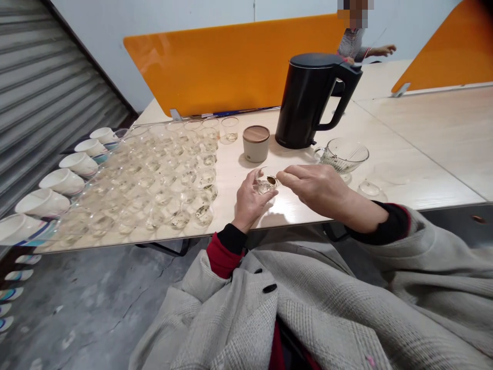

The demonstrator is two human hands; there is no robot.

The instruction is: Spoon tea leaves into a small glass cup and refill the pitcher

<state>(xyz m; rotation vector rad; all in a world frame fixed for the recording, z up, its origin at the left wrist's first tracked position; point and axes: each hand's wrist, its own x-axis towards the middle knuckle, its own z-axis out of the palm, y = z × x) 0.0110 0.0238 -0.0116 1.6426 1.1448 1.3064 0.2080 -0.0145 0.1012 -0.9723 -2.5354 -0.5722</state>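
My left hand [250,198] holds a small clear glass cup [265,185] just above the table's front edge. My right hand [318,187] reaches in from the right, its fingertips pinched on something small and brown [271,180] at the cup's rim. What the brown thing is I cannot tell. Left of my hands, several small clear glass cups [162,174] stand in rows on the pale wooden table [423,133]. Both arms wear grey coat sleeves with red and black cuffs.
A black electric kettle [310,100] stands behind my hands, a beige canister with a wooden lid [256,143] to its left. A ribbed glass pitcher [342,155] and a glass lid [370,190] lie to the right. White bowls [63,181] line the left edge. Behind an orange divider [231,61], another person's hand [385,50].
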